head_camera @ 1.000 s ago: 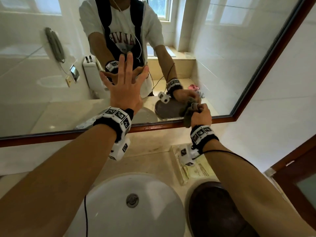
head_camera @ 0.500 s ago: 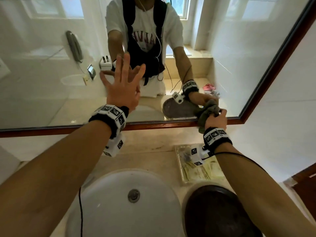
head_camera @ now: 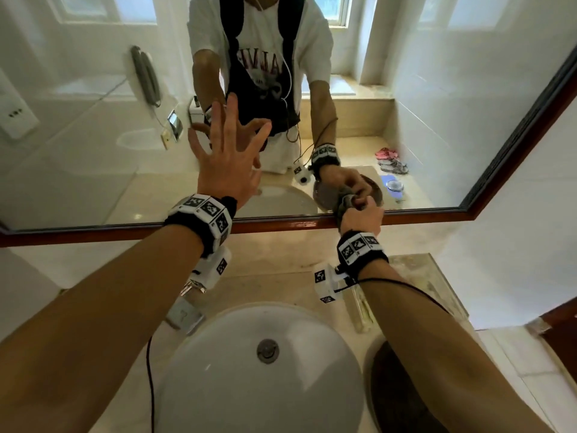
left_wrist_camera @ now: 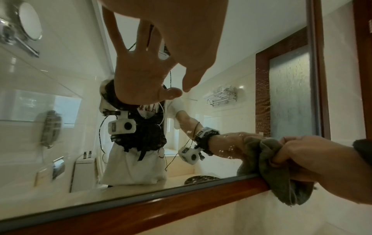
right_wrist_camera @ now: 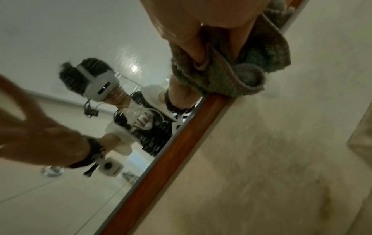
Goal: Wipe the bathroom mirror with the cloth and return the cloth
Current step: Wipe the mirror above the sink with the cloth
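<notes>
Grey-green terry cloth is bunched in the right hand, whose fingers curl tightly round it and press it against the lower edge of the large wall mirror, where glass meets the red-brown wooden frame. Part of the cloth hangs over the frame below the knuckles. The left hand is raised well to the left of the right hand and higher on the glass, fingers straight and spread wide; its thumb tip meets its reflection in the left wrist view, so it rests on the mirror and holds nothing. Below both forearms lies a beige stone counter with a round white basin under the left forearm and a dark round bowl under the right forearm. Just beneath the right wrist a clear rectangular tray lies on the counter.
</notes>
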`<state>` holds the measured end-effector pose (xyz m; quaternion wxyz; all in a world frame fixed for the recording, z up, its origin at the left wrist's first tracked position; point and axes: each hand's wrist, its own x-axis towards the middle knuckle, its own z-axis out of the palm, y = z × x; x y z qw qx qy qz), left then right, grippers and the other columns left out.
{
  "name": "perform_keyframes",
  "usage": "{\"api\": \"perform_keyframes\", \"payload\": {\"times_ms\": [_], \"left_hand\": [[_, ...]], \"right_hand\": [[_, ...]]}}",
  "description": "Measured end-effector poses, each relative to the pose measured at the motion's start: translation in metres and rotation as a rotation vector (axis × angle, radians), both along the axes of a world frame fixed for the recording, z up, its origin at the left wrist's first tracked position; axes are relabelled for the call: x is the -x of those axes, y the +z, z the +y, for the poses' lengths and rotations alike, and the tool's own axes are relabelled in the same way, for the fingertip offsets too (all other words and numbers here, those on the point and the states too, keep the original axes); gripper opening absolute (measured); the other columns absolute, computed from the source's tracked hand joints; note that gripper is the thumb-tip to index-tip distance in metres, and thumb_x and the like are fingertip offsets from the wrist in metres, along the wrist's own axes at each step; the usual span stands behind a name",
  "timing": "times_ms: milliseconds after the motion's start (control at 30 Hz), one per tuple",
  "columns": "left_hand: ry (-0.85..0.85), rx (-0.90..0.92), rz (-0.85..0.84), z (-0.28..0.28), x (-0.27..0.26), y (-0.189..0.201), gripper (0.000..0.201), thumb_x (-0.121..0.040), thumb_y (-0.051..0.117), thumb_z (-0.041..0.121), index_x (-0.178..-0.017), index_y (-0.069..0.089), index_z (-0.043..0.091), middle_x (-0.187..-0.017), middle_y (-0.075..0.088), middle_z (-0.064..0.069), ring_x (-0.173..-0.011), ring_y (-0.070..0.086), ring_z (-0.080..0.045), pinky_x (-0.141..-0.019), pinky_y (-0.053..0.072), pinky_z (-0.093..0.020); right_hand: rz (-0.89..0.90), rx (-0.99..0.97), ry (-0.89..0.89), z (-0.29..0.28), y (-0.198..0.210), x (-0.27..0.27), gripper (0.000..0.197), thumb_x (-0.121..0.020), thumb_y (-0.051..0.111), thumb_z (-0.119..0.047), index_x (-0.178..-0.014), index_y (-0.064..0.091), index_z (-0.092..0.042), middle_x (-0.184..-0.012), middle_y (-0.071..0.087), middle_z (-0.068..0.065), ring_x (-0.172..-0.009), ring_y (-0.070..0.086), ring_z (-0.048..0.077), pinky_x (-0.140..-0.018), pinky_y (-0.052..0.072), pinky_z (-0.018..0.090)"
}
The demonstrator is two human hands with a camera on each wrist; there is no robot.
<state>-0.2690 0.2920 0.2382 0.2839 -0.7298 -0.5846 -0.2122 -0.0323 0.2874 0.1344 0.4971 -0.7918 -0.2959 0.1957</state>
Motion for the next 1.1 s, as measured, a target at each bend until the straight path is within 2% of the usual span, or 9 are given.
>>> {"api": "perform_keyframes", "payload": {"times_ms": [133,267,400,533,733,833,900,1033,1100], "left_hand": [[-0.012,0.008,0.042,0.003,0.028,-0.009,0.095,-0.079,0.068,0.050,-0.152,0.009,0.040,-0.161,-0.004,-0.018,-0.148,-0.002,-0.038,-0.103,0.018,-0.074],[-0.006,0.040,0.071,0.004,0.031,-0.010,0.104,-0.075,0.072,0.051,-0.153,0.003,0.040,-0.161,-0.006,-0.015,-0.148,-0.003,-0.036,-0.102,0.018,-0.075],[-0.017,0.045,0.096,0.004,0.033,-0.009,0.101,-0.078,0.071,0.046,-0.153,0.004,0.039,-0.161,-0.006,-0.015,-0.148,-0.004,-0.036,-0.103,0.018,-0.074],[-0.037,0.031,0.116,0.005,0.038,-0.011,0.099,-0.079,0.070,0.043,-0.153,0.004,0.039,-0.161,-0.006,-0.015,-0.148,-0.004,-0.035,-0.102,0.020,-0.074],[-0.032,0.000,0.115,0.007,0.036,-0.012,0.096,-0.080,0.070,0.042,-0.153,0.008,0.038,-0.161,-0.003,-0.017,-0.148,0.000,-0.037,-0.102,0.018,-0.075],[-0.015,-0.004,0.113,0.006,0.034,-0.014,0.093,-0.083,0.067,0.042,-0.153,0.006,0.039,-0.161,-0.004,-0.017,-0.148,-0.001,-0.037,-0.102,0.018,-0.075],[-0.005,0.006,0.110,0.006,0.034,-0.015,0.091,-0.084,0.066,0.043,-0.153,0.006,0.039,-0.161,-0.006,-0.016,-0.148,-0.002,-0.037,-0.102,0.017,-0.075],[-0.013,0.003,0.097,0.006,0.033,-0.015,0.091,-0.082,0.067,0.041,-0.153,0.009,0.039,-0.161,-0.005,-0.017,-0.148,-0.002,-0.037,-0.103,0.015,-0.076],[-0.014,-0.004,0.091,0.007,0.034,-0.016,0.092,-0.082,0.068,0.040,-0.153,0.009,0.039,-0.161,-0.003,-0.017,-0.148,-0.001,-0.038,-0.103,0.014,-0.076]], "right_hand": [[-0.037,-0.007,0.117,-0.003,-0.001,0.068,0.015,-0.083,0.049,-0.005,-0.082,0.056,-0.018,-0.105,0.047,0.008,-0.093,0.056,0.034,-0.088,0.049,0.039],[-0.153,0.009,0.299,-0.006,-0.004,0.127,0.017,-0.083,0.053,-0.006,-0.092,0.062,-0.017,-0.114,0.048,0.008,-0.097,0.053,0.028,-0.082,0.041,0.028],[-0.275,0.034,0.383,-0.005,-0.009,0.140,0.016,-0.079,0.056,-0.010,-0.091,0.061,-0.019,-0.111,0.047,0.006,-0.100,0.052,0.028,-0.076,0.044,0.032],[-0.327,0.036,0.367,-0.006,-0.012,0.108,0.016,-0.080,0.056,-0.009,-0.094,0.062,-0.015,-0.113,0.049,0.009,-0.096,0.055,0.031,-0.077,0.047,0.033],[-0.155,0.035,0.153,-0.010,-0.008,0.024,0.021,-0.081,0.050,-0.005,-0.093,0.063,-0.015,-0.110,0.056,0.014,-0.094,0.057,0.032,-0.083,0.045,0.034],[-0.049,0.000,0.033,-0.009,-0.008,-0.018,0.013,-0.078,0.053,-0.014,-0.086,0.062,-0.018,-0.101,0.065,0.016,-0.093,0.062,0.036,-0.084,0.052,0.039],[0.011,-0.012,-0.038,-0.010,-0.006,-0.043,0.017,-0.079,0.055,-0.019,-0.092,0.066,-0.018,-0.101,0.068,0.015,-0.095,0.063,0.037,-0.086,0.053,0.041],[0.130,-0.122,-0.204,-0.009,0.011,-0.079,0.029,-0.084,0.050,-0.013,-0.108,0.067,-0.019,-0.104,0.068,0.012,-0.097,0.063,0.032,-0.089,0.053,0.036],[0.188,-0.216,-0.243,-0.006,0.021,-0.083,0.033,-0.087,0.046,-0.008,-0.112,0.064,-0.021,-0.099,0.064,0.007,-0.087,0.061,0.026,-0.081,0.051,0.029]]}}
